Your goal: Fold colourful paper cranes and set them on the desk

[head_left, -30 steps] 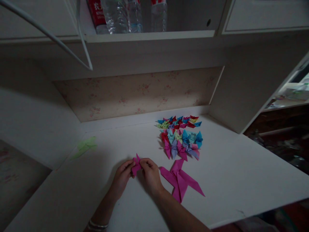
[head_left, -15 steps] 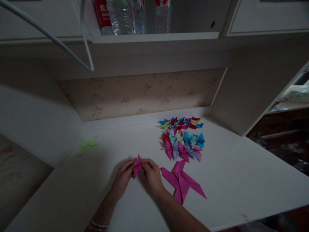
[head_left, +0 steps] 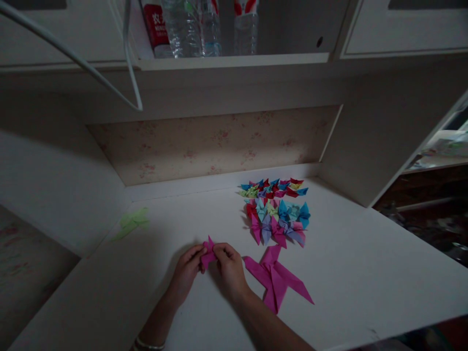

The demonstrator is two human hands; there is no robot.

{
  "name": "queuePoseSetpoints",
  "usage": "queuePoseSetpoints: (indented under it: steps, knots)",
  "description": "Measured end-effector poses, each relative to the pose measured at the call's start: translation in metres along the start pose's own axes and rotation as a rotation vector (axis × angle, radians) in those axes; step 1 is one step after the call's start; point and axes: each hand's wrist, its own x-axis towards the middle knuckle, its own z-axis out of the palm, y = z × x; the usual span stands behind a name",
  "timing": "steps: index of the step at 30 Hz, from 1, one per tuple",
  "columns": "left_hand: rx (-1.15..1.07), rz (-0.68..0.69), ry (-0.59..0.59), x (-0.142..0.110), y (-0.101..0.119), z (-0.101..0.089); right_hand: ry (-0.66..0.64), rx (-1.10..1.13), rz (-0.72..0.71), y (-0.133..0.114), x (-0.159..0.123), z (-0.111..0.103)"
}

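Note:
A small magenta folded-paper figure [head_left: 208, 254] is pinched between my two hands, just above the white desk. My left hand [head_left: 189, 268] grips its left side, fingers closed. On its right side, my right hand [head_left: 231, 267] holds it between thumb and fingers. Pointed paper tips stick out above and below the grip; the rest is covered by my fingers. Right of my right hand lies a larger magenta folded-paper figure [head_left: 273, 278] with long pointed arms, partly behind my forearm.
Several small coloured paper figures [head_left: 278, 214] are grouped in rows at the back right of the desk [head_left: 351, 273]. A light green paper figure [head_left: 133, 222] lies at the left. Overhead are a shelf with plastic bottles [head_left: 245, 31] and a white bent rod [head_left: 91, 70].
The whole view has shifted slightly, with the scene sitting a little lower. Both hands keep their hold on the small magenta figure, almost unmoved.

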Motion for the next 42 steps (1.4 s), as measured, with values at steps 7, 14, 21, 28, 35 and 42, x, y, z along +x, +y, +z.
queuePoseSetpoints:
  steps: [7,14,21,28,35,42]
  knots:
    - [-0.028,-0.008,0.026,-0.001,0.003,0.002,-0.039,0.045,0.027,-0.001,-0.001,0.002]
    - [-0.037,-0.014,0.030,0.000,0.001,0.000,-0.043,0.006,0.027,0.004,0.001,0.000]
    - [-0.038,0.010,0.006,0.004,-0.005,-0.007,-0.110,-0.008,0.052,0.009,-0.002,-0.001]
    - [-0.023,0.008,0.003,0.001,-0.003,-0.007,-0.138,-0.028,0.104,0.014,-0.004,-0.003]
    - [-0.039,0.001,0.024,-0.004,0.001,-0.005,-0.114,0.003,0.112,0.008,-0.019,-0.006]
    - [0.057,0.027,-0.028,-0.007,0.000,-0.006,0.029,-0.245,-0.070,-0.068,-0.031,-0.082]
